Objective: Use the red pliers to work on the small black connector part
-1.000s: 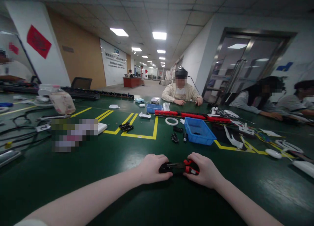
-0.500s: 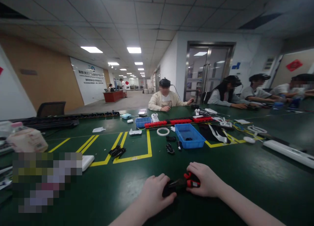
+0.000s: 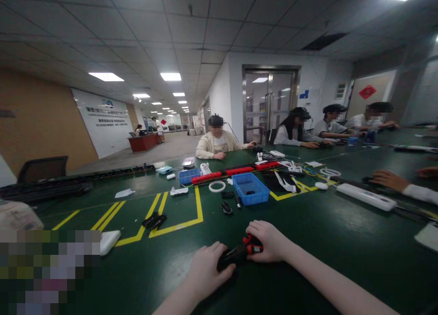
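Observation:
Both my hands rest on the green table (image 3: 335,242), closed on one black and red tool (image 3: 239,254) that lies between them. My left hand (image 3: 207,269) wraps the black end of it. My right hand (image 3: 268,241) grips the red-handled end. A little beyond the hands lie small black parts (image 3: 226,208) and a blue bin (image 3: 250,188).
Yellow tape lines (image 3: 178,224) mark the table. Behind the blue bin run red strips (image 3: 236,171) with a white ring (image 3: 216,186), a second blue bin (image 3: 189,175) and white parts. A white bar (image 3: 366,196) lies at right by another person's hand (image 3: 388,179). Several people sit at the far side.
The view has swung to the right and upward, so more of the room's right side shows. My hands keep their hold on the tool and now sit lower in the picture.

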Tool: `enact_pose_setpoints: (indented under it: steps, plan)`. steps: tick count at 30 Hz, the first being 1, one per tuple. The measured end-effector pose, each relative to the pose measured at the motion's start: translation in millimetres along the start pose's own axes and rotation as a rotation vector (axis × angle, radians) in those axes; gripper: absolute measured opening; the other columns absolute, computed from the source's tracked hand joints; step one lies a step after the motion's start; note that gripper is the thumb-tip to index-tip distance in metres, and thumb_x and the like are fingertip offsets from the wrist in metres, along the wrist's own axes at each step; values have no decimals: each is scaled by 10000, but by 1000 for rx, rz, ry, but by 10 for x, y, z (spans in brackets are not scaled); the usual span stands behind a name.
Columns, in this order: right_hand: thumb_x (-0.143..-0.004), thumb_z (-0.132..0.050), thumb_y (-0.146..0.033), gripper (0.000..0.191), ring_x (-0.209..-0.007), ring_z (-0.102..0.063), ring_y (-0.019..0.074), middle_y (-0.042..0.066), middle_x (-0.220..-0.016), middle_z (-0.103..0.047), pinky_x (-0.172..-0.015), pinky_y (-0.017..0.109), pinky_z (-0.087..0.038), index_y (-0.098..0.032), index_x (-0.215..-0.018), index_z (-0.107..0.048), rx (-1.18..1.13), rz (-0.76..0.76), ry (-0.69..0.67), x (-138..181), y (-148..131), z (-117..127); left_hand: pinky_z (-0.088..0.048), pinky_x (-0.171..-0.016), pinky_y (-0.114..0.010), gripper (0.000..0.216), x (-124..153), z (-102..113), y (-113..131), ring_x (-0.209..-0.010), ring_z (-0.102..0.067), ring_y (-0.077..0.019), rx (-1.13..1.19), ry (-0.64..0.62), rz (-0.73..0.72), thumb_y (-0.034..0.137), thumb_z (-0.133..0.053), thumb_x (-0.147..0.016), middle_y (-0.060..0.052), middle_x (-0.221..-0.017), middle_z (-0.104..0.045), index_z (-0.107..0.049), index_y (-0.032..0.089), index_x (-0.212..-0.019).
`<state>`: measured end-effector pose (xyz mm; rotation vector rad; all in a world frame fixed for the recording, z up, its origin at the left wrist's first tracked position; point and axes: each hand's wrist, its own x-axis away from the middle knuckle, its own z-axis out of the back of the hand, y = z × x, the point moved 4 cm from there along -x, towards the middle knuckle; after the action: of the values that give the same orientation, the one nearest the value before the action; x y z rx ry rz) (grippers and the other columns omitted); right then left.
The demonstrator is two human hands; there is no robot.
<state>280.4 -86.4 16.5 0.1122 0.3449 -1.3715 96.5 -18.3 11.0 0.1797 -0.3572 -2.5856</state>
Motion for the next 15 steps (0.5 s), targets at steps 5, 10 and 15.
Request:
enact_pose_setpoints:
  steps: [5, 10, 15]
  plan:
    - [-616, -712, -472, 419, -802, -548, 219, 65, -872, -619, -704, 356, -415, -189, -889, -567, 27, 56, 46, 0, 20, -30, -429, -696, -258, 252, 23, 21, 35, -818, -606, -181, -31, 48, -74, 416, -548, -821, -16, -946, -631, -600, 218, -968]
    - [-647, -696, -485, 445, -846, -549, 233, 87, -920, -625, -736, 371, -419, -173, -939, -571, 45, 120, 88, 8, -1, -7, -422, -680, -239, 261, 31, 29, 35, -808, -602, -172, -35, 79, -97, 430, -538, -827, -16, -926, -627, -600, 208, -950]
    - [-655, -691, -510, 486, -852, -557, 233, 96, -927, -629, -740, 369, -428, -157, -969, -578, 82, 158, 123, 26, -9, 14, -427, -671, -234, 255, 23, 14, 30, -799, -607, -166, -34, 93, -132, 422, -524, -837, -19, -916, -623, -592, 203, -947]
